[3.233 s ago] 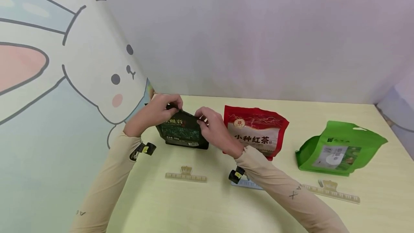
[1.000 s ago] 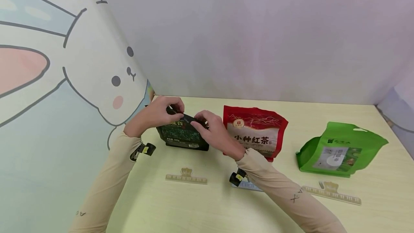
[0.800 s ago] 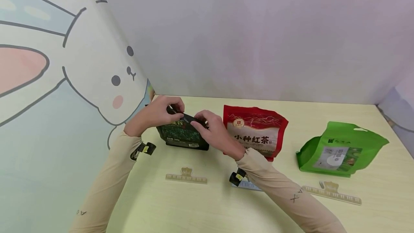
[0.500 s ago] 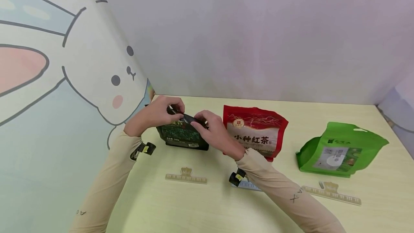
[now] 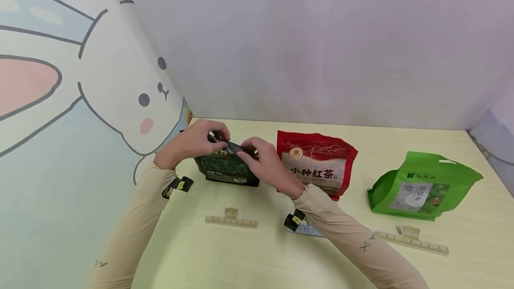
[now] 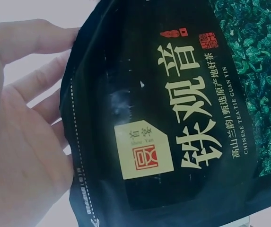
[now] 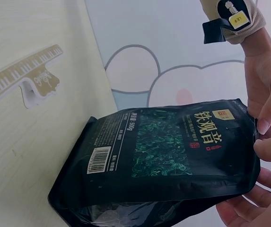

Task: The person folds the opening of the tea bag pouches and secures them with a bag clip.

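A black tea bag (image 5: 225, 168) with a green leaf print stands at the left end of the table. My left hand (image 5: 198, 139) pinches its top edge near the left side, and my right hand (image 5: 263, 157) pinches the same edge near the right corner. Between the thumbs, the top strip tips forward over the printed front. The right wrist view shows the tea bag (image 7: 163, 146) standing on its base, with fingers behind its top edge. Up close in the left wrist view is the bag's front (image 6: 126, 94), with the left fingers (image 6: 45, 75) partly hidden behind it.
A red tea bag (image 5: 317, 159) stands just right of the black one, and a green tea bag (image 5: 421, 186) farther right. In front lie a gold piano-key clip (image 5: 230, 222), a blue clip (image 5: 307, 230) partly under the right forearm, and another gold clip (image 5: 413, 241).
Since the oldest frame, both thumbs have come over the front of the black tea bag, and its top edge has bent forward. Over the last second the hands barely move.
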`<state>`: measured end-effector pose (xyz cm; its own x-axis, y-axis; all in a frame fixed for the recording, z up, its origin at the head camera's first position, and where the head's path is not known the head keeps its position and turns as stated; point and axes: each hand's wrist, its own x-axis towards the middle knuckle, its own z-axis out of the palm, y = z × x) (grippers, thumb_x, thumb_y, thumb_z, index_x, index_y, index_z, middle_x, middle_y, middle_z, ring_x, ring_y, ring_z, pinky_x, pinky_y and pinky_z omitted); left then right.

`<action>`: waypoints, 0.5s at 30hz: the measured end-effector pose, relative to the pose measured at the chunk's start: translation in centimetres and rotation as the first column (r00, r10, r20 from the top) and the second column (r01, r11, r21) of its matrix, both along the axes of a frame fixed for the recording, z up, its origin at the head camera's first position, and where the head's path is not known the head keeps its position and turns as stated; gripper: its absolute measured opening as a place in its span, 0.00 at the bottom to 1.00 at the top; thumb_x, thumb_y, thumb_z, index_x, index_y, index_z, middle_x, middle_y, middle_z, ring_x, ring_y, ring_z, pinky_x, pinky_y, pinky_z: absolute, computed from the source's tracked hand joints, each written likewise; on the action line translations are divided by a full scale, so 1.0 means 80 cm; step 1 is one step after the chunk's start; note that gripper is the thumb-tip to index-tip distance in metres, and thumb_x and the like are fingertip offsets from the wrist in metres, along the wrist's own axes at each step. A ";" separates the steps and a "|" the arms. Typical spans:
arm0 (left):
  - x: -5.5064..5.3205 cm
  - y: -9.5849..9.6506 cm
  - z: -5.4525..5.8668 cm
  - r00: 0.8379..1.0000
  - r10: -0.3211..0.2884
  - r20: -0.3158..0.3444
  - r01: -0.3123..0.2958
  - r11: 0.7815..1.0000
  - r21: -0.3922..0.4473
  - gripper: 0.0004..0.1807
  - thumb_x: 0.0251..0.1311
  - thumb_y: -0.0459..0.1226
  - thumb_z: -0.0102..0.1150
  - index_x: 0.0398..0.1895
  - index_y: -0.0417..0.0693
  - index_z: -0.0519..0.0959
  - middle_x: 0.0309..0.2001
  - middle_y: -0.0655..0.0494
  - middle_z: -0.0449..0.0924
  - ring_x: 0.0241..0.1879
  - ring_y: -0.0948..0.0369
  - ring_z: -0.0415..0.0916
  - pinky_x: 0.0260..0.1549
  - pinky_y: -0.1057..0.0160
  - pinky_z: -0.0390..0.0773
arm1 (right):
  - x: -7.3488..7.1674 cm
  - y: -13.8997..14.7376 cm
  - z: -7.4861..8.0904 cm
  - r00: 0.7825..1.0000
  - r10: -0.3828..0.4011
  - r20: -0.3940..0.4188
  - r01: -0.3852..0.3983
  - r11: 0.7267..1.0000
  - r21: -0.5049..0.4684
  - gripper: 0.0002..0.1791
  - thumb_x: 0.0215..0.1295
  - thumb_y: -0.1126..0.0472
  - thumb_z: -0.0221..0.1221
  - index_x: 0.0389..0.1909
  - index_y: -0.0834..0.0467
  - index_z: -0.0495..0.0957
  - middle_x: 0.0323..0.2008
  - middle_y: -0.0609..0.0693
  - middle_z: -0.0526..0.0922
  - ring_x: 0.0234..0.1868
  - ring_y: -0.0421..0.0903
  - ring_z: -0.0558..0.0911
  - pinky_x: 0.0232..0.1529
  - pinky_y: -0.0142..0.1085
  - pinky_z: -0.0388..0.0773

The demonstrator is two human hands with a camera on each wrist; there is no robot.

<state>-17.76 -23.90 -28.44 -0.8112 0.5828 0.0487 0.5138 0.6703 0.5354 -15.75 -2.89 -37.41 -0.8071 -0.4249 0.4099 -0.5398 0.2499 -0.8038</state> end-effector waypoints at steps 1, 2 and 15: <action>0.000 0.000 0.000 1.000 0.002 0.003 -0.002 1.000 -0.002 0.03 0.56 0.32 0.60 0.33 0.48 0.80 0.30 0.58 0.78 0.30 0.61 0.74 0.32 0.59 0.74 | 0.000 0.000 0.000 1.000 0.000 0.000 0.000 1.000 0.003 0.08 0.66 0.59 0.58 0.43 0.57 0.75 0.38 0.45 0.77 0.37 0.40 0.74 0.40 0.34 0.75; 0.001 -0.001 0.000 1.000 0.003 0.003 -0.003 1.000 -0.006 0.03 0.57 0.32 0.60 0.33 0.48 0.80 0.30 0.58 0.78 0.30 0.61 0.74 0.32 0.59 0.74 | 0.000 0.000 0.000 1.000 0.000 0.002 0.000 1.000 0.005 0.08 0.66 0.59 0.58 0.43 0.57 0.75 0.38 0.45 0.77 0.37 0.40 0.74 0.40 0.35 0.75; 0.004 0.002 0.001 0.999 0.024 0.027 -0.023 0.999 -0.026 0.05 0.54 0.35 0.66 0.33 0.49 0.80 0.30 0.58 0.79 0.30 0.63 0.77 0.33 0.62 0.77 | 0.002 -0.002 0.000 1.000 -0.010 -0.016 0.010 1.000 -0.003 0.08 0.65 0.60 0.59 0.43 0.57 0.75 0.37 0.45 0.77 0.37 0.39 0.73 0.39 0.35 0.75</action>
